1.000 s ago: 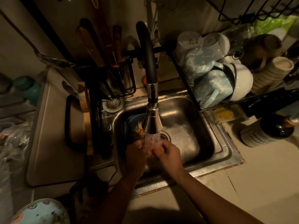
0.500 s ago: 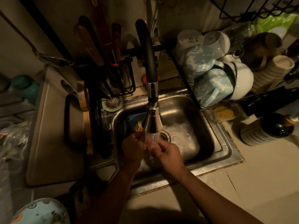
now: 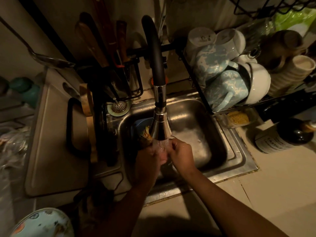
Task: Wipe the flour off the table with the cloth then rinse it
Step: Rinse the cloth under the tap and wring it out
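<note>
**A:** Beige tile countertop [image 3: 266, 199] lies nearest, with a patterned plate [image 3: 42, 224] at the lower left. Where are the hands?

**B:** Both are over the steel sink [image 3: 239, 161], touching each other under the water [image 3: 160, 144].

**A:** Gripping anything?

**B:** The right hand [image 3: 182, 155] curls its fingers toward the left hand [image 3: 147, 162]. A pale patch shows between them in the stream. I cannot tell whether that is the cloth or a palm, so I cannot tell what either hand holds.

**A:** And beyond?

**B:** A blue bowl [image 3: 140, 124] with scraps sits in the basin behind the spray head [image 3: 161, 129]. A strainer plug [image 3: 118, 106] rests on the rim. Farther back are mugs [image 3: 225, 89] racked on the right and knives [image 3: 119, 48] by the wall.
</note>
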`<state>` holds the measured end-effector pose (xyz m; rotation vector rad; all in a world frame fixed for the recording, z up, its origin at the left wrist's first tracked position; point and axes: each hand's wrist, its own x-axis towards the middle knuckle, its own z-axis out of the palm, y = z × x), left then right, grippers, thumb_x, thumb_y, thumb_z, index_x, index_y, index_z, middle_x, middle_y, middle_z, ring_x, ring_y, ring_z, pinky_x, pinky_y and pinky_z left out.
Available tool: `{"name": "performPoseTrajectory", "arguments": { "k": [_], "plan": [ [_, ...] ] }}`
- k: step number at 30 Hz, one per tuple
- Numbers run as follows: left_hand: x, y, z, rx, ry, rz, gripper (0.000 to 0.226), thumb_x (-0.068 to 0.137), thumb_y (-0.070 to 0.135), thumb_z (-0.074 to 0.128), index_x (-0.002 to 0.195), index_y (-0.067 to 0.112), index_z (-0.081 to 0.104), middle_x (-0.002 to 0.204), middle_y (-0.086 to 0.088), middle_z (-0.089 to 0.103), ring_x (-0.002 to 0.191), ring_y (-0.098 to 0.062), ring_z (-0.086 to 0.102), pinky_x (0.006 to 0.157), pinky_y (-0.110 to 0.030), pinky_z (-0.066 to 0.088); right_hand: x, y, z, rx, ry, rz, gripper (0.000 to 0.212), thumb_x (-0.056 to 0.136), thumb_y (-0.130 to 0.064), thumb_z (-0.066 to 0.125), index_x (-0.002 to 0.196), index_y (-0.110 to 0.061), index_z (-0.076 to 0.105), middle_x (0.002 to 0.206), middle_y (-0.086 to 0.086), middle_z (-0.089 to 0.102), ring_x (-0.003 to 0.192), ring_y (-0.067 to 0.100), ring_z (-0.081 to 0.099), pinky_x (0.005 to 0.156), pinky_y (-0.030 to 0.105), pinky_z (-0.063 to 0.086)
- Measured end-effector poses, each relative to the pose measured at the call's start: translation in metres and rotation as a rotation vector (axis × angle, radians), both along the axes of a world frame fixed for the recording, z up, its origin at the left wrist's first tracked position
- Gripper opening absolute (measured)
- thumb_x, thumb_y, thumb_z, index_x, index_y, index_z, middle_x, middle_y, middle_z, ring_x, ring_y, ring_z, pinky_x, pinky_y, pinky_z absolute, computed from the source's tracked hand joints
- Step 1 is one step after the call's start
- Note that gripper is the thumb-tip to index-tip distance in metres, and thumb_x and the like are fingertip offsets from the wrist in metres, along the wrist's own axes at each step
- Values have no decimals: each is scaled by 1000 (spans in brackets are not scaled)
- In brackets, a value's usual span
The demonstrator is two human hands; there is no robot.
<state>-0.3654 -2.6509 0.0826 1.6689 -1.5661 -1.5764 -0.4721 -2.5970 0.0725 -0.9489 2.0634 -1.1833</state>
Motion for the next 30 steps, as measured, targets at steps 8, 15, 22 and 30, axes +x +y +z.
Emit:
{"name": "performPoseTrajectory", "arguments": {
  "k": [8,15,22,30],
  "plan": [
    [8,-13,-12,-38,62,45,17,79,-3,65,78,13,74,80,-7,75,80,-30,72,77,-55,59,-1,2,5,-55,-20,87,12,93,-14,65,85,-15,74,73,-10,69,69,2,65,66,15,48],
    [17,-7,-5,41,201,150,34,86,-8,63,71,20,75,72,-5,74,72,-23,69,71,-41,59,7,14,-5,-70,-336,49,19,100,-17,59,115,-22,70,102,-6,74,95,6,69,84,22,53],
    [30,7,1,-11,258,64,11,71,33,79,81,36,74,79,2,75,80,-27,70,84,-51,56,6,17,4,-32,-576,-23,18,101,-14,58,115,-6,66,94,20,73,77,29,68,75,39,58],
    [39,-4,-11,-106,134,53,23,70,12,76,80,32,74,83,-4,75,82,-30,72,80,-59,56,16,21,13,-63,-471,198,37,99,-13,55,65,-14,69,68,12,67,69,17,60,72,29,48]
  ]
}}
